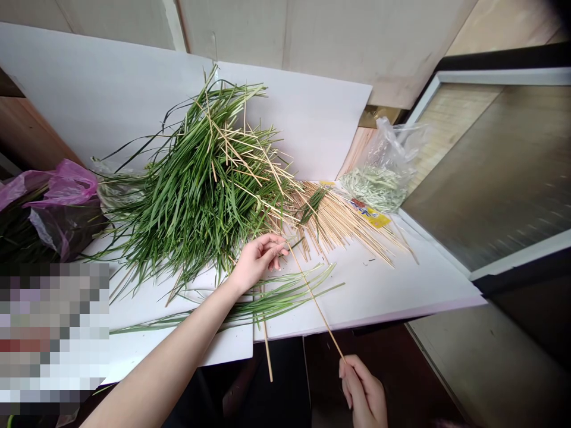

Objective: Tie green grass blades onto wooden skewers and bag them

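A thin bamboo skewer [317, 304] slants between my hands over the table's front edge. My right hand [363, 389] is closed around its lower end, in front of the table. At the upper end, the thumb and forefinger of my left hand [263, 255] pinch the tip, with a short green leaf piece [295, 242] beside them. Below my left hand lies a loose row of long garlic chives [281, 300]. Another skewer [267, 351] lies under these chives and sticks out past the front edge. My left forearm covers part of the row.
A tall heap of garlic chives [191, 196] with skewers on top fills the table's left and middle. Many skewers [339, 220] fan out to its right. A clear bag of pale green strips [379, 178] stands behind them. A pink bag [66, 202] sits left; a framed panel [504, 166] borders the right.
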`<state>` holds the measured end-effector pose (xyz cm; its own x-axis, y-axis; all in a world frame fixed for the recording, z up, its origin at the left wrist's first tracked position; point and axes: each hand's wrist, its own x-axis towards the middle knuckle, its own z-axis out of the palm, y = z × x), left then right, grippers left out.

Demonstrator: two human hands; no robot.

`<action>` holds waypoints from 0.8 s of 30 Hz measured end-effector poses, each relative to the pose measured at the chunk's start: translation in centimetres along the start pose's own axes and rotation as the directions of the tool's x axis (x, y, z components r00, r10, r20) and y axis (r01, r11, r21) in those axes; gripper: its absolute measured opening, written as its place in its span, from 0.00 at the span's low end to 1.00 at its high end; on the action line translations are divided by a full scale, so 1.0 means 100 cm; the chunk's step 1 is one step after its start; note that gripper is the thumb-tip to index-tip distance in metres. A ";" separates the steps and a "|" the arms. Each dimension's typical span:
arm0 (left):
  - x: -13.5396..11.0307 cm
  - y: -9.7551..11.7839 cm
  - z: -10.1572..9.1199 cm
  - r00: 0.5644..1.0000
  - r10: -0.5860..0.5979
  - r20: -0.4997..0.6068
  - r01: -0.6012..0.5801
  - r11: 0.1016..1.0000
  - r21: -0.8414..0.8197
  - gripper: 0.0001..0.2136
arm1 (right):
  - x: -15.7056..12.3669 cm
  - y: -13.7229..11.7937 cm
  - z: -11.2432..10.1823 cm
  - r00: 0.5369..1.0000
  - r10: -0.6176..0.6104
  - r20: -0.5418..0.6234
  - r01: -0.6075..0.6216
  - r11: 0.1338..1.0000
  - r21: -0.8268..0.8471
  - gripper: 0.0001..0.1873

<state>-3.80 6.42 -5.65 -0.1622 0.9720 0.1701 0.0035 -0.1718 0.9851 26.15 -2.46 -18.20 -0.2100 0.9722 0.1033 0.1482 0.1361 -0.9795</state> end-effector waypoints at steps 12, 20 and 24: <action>0.000 -0.001 -0.001 1.000 0.012 -0.005 -0.012 0.999 0.031 0.18 | -0.001 -0.002 0.000 1.000 0.015 -0.001 -0.015 1.000 -0.012 0.21; -0.001 0.000 -0.001 1.000 0.007 -0.015 -0.006 0.999 0.034 0.19 | 0.001 -0.002 -0.001 1.000 0.008 -0.006 -0.008 1.000 -0.028 0.22; -0.001 0.001 -0.001 1.000 0.013 -0.012 -0.012 0.999 0.043 0.19 | 0.000 -0.002 -0.001 1.000 0.006 -0.002 -0.006 1.000 -0.014 0.21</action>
<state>-3.87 6.31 -5.57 -0.1744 0.9677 0.1824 0.0478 -0.1766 0.9831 26.25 -2.41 -17.98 -0.2070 0.9735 0.0978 0.1631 0.1329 -0.9776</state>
